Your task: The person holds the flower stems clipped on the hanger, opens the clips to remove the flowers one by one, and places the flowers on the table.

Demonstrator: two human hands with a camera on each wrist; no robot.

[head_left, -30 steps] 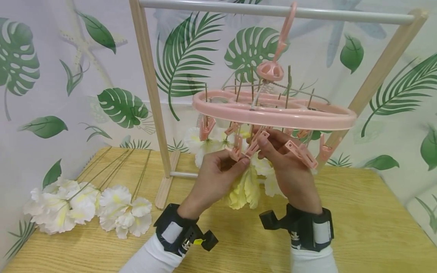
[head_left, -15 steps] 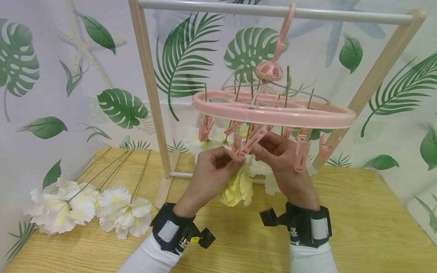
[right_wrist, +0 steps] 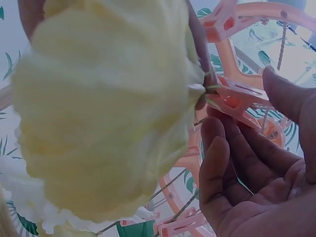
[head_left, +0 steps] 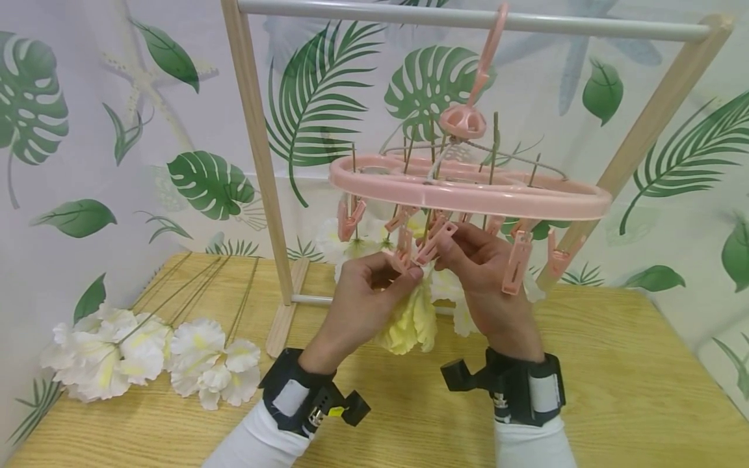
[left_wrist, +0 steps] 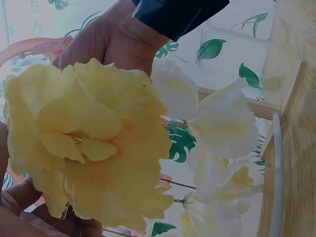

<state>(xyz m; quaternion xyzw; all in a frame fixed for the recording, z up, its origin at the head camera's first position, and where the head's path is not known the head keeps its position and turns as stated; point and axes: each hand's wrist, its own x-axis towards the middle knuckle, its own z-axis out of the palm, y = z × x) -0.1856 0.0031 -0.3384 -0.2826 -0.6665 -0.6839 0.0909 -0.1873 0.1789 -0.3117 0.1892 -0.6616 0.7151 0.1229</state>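
A round pink clothes hanger (head_left: 462, 201) hangs from a rail, with pegs and flower stems under its ring. My left hand (head_left: 359, 302) pinches the stem of a yellow flower (head_left: 412, 325) just above its petals, below a pink clothes peg (head_left: 435, 244). In the right wrist view the peg's jaws (right_wrist: 213, 96) sit at the stem beside the left fingers. My right hand (head_left: 497, 279) is around the peg's handle end, fingertips touching its underside. Its thumb (right_wrist: 284, 89) stands off the peg, with a gap showing. The large petals hide part of the left hand in the left wrist view.
Several white flowers (head_left: 129, 348) lie on the wooden table (head_left: 632, 383) at the left, stems pointing back. A wooden frame post (head_left: 263, 156) rises behind them, carrying the white rail (head_left: 374, 12). More white flowers (left_wrist: 222, 128) hang from other pegs behind the hands.
The yellow flower and left hand have shifted slightly left. The right thumb dropped from the peg's handle end, then came back up near it. The peg at the right hand's side swung to hang nearly straight.
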